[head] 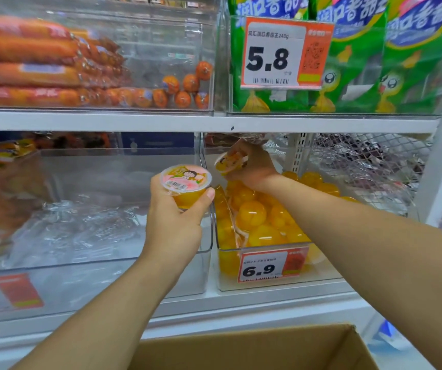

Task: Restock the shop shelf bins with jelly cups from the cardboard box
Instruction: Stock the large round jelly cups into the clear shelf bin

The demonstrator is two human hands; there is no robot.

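Note:
My left hand (pixel 174 222) grips an upright yellow jelly cup (pixel 186 186) with a pink cartoon lid, held in front of the gap between two clear bins. Farther in, my right hand (pixel 251 166) holds a second jelly cup (pixel 230 162) tilted on its side over the back of the right-hand clear bin (pixel 318 281). That bin is piled with several yellow jelly cups (pixel 251 214) and carries a 6.9 price tag (pixel 265 265). The open cardboard box (pixel 254 348) sits below at the bottom edge; its contents are out of sight.
The left clear bin (pixel 107 273) holds crinkled clear wrap and packets at its far left. A white shelf board (pixel 187 122) runs just above my right hand. Above it are sausages (pixel 41 65) and green snack bags (pixel 361 76). A wire mesh panel (pixel 369 156) backs the right side.

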